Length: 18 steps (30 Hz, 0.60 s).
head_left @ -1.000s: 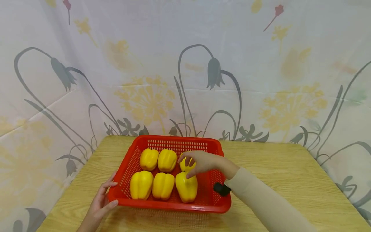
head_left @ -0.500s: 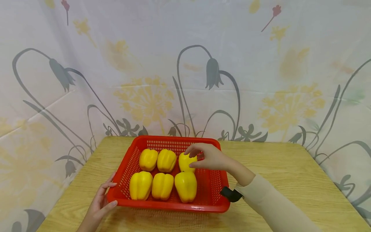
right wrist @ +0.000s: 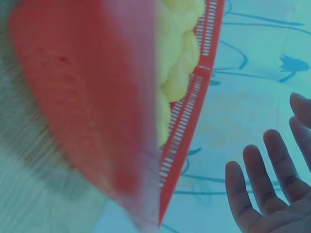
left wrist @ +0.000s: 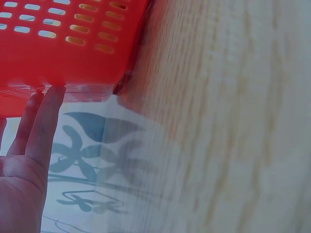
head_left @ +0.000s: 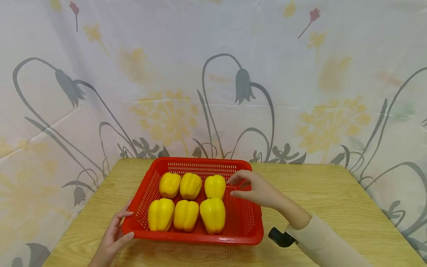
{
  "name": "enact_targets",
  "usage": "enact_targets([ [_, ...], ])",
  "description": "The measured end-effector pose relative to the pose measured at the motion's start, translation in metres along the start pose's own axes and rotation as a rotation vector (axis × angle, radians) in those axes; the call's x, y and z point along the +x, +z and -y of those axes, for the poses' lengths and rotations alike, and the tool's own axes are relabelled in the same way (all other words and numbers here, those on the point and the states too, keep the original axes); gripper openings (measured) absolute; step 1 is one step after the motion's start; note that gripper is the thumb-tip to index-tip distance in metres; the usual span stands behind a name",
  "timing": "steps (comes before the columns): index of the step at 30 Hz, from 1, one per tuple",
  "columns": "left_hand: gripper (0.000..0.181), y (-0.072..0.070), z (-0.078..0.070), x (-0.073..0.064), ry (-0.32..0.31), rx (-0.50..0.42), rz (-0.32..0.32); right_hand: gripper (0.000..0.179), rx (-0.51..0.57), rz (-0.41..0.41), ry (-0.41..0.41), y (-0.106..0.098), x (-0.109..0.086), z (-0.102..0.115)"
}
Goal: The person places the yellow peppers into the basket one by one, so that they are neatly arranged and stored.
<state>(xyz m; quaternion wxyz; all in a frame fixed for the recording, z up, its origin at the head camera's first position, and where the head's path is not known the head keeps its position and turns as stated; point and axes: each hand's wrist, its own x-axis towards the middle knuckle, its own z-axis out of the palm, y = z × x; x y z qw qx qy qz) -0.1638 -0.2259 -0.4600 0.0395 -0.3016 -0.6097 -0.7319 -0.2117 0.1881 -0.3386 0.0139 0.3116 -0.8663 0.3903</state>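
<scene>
Several yellow bell peppers (head_left: 212, 216) stand in a red plastic basket (head_left: 193, 237), three in a back row and three in front. My left hand (head_left: 113, 233) holds the basket's near left corner, thumb at the front rim and fingers along the left side. In the left wrist view its fingers (left wrist: 46, 121) touch the basket below the slotted wall. My right hand (head_left: 255, 189) hovers over the basket's right end, beside the back right pepper (head_left: 215, 186), fingers loosely bent around nothing. The right wrist view shows this hand's fingers (right wrist: 262, 177) spread apart from the basket.
The basket stands on a wood-grain table (head_left: 320, 207). Behind rises a pale cloth backdrop (head_left: 213, 85) printed with flowers. Inside the basket, red floor shows to the right of the peppers. A black band (head_left: 282, 237) sits at the right sleeve's cuff.
My right hand has moved right, off the back right pepper, which now shows fully. My left hand keeps its hold on the basket, and the peppers stay in place.
</scene>
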Motion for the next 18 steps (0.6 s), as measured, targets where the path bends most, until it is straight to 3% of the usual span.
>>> enact_targets([
  [11, 0.047, -0.001, 0.001, 0.000, 0.002, -0.012, 0.004, 0.020, 0.053, -0.130, 0.025, 0.000, -0.032, -0.018],
  [18, 0.048, -0.001, 0.002, 0.000, 0.052, -0.019, 0.069, 0.027, 0.061, -0.235, 0.061, -0.004, -0.057, -0.036],
])
